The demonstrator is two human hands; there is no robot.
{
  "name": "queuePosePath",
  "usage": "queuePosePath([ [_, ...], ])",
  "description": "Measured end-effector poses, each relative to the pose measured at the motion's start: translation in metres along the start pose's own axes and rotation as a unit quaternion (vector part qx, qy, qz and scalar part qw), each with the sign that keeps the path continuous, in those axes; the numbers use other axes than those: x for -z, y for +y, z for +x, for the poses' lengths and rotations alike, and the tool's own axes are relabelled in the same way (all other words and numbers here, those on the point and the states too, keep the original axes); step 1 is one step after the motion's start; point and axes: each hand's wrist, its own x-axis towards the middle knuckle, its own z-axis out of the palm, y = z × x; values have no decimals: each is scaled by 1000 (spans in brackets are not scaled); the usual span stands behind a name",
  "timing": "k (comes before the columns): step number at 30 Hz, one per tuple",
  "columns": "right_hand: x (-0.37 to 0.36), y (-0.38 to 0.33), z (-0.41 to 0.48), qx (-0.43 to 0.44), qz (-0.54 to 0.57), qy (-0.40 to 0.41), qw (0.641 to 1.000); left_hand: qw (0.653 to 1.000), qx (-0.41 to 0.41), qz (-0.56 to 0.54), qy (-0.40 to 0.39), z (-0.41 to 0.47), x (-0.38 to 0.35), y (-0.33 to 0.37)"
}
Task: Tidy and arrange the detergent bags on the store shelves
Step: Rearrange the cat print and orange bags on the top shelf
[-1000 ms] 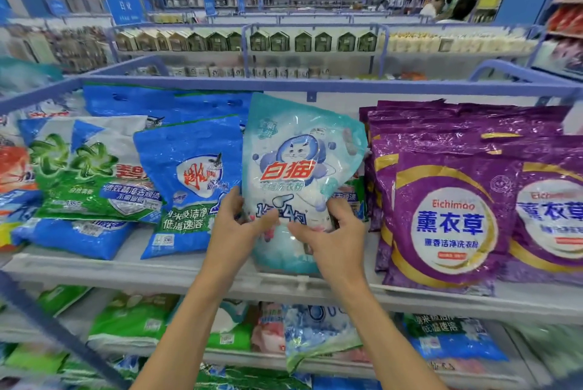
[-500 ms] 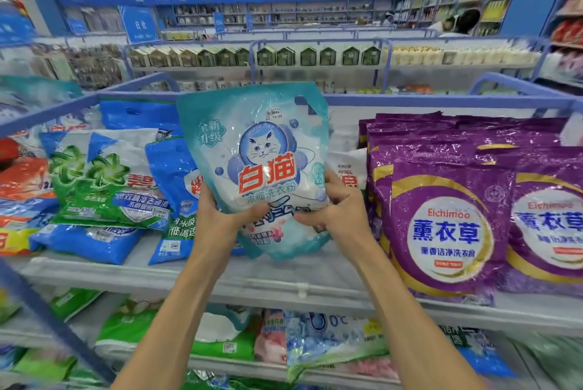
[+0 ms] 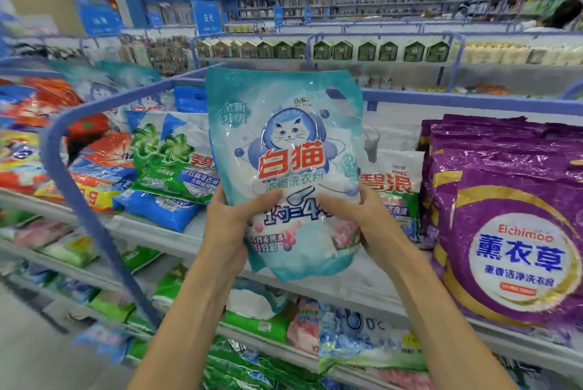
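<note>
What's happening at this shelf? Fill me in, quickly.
A person is holding a teal cat-logo detergent bag upright in front of the upper shelf. The left hand grips its lower left edge and the right hand its lower right. It appears to be in the air, not set down. A gap sits behind it, between the green-and-white bags on the left and the white Ariel bag and purple Eichimoo bags on the right.

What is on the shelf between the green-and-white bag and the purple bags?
In the head view, a white bag with red lettering sits there, partly hidden by the teal cat bag that the left hand and right hand hold in front.
</note>
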Motion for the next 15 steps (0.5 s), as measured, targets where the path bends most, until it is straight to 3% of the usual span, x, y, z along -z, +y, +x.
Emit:
queuePosePath([
  [5,-14,17,-4,-60,77,-78,992,999,8,14,29,-25,19,9],
  [11,-42,46,-16,-110,164,-34,980,995,3,74,62,-55,41,17],
  [15,-66,58,-24,-123,145,-40,981,992,3,88,91,-74,64,26],
])
